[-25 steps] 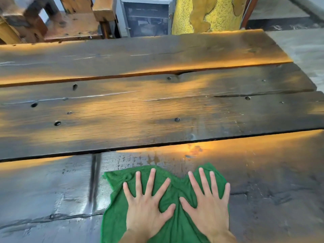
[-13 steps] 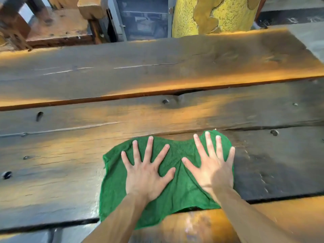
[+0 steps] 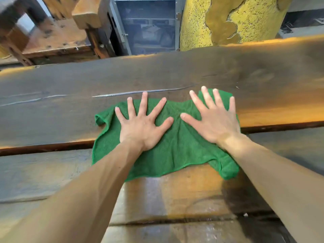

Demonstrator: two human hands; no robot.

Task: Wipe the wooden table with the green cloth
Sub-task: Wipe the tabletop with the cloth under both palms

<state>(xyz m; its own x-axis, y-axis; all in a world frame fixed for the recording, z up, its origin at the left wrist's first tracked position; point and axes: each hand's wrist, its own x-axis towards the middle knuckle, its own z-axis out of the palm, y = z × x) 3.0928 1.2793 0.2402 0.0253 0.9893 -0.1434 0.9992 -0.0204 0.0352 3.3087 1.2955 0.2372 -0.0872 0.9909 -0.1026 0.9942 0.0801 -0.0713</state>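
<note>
Nearest the camera, two bare forearms reach out over the wooden table [image 3: 52, 116], a top built of thick, dark planks with rough seams and an uneven sheen. The closest planks look glossy and streaked, possibly damp, though motion blur there makes that hard to confirm.

Further out, the green cloth [image 3: 175, 148] lies spread flat across the gap between a middle plank and the far one, its near edge rippled and one corner folded down at the right. It appears to be a soft, fine-looped fabric (microfibre, by the look of it), limp enough to follow the wood's contours.

The left hand [image 3: 142, 127] and right hand [image 3: 215, 121] rest palm-down on the cloth, side by side and just apart, with every finger splayed wide and flat; nothing is gripped. That posture probably serves the wiping: spread palms press a broad patch of fabric against the rough grain and pin it so that it slides as one sheet instead of bunching. The right fingertips [image 3: 204, 89] reach the cloth's far edge.

Beyond the cloth, the far plank runs matte and dark, marked by a long pale crack. Behind the table stand a speckled yellow pillar [image 3: 196, 25], a grey metal cabinet [image 3: 149, 27] and worn timber furniture [image 3: 56, 35].
</note>
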